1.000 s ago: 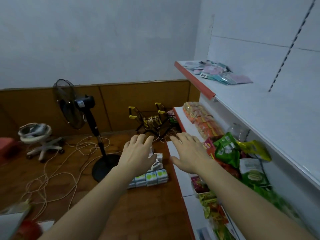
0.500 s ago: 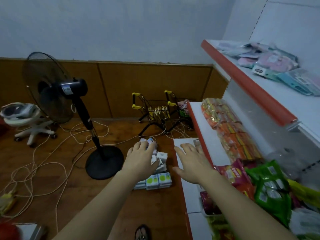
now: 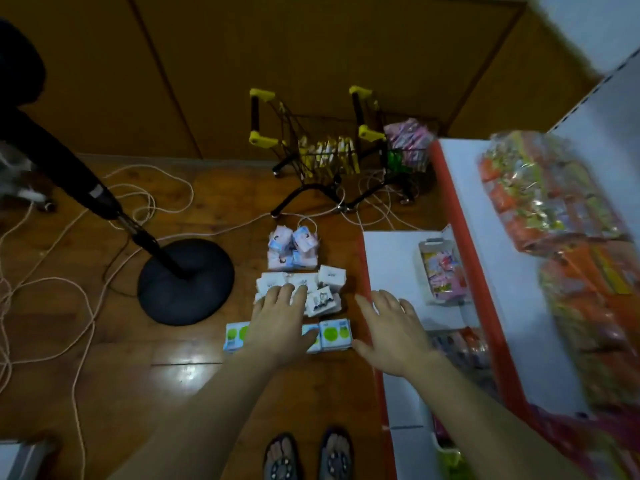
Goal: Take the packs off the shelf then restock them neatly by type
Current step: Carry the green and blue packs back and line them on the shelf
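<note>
In the head view both hands, left (image 3: 280, 323) and right (image 3: 391, 327), hung flat and empty over packs (image 3: 304, 289) grouped by type on the floor (image 3: 173, 368) beside the shelf (image 3: 391, 258), likely for restocking.

We see the left hand (image 3: 280, 323) spread flat, fingers straight, over the white packs (image 3: 330, 277), its palm above the green-dot packs (image 3: 334, 334). Beyond its fingertips lie the pink-and-blue packs (image 3: 292, 247). The right hand (image 3: 391, 327) hangs open beside the shelf edge (image 3: 367, 282), perhaps touching nothing.
</note>
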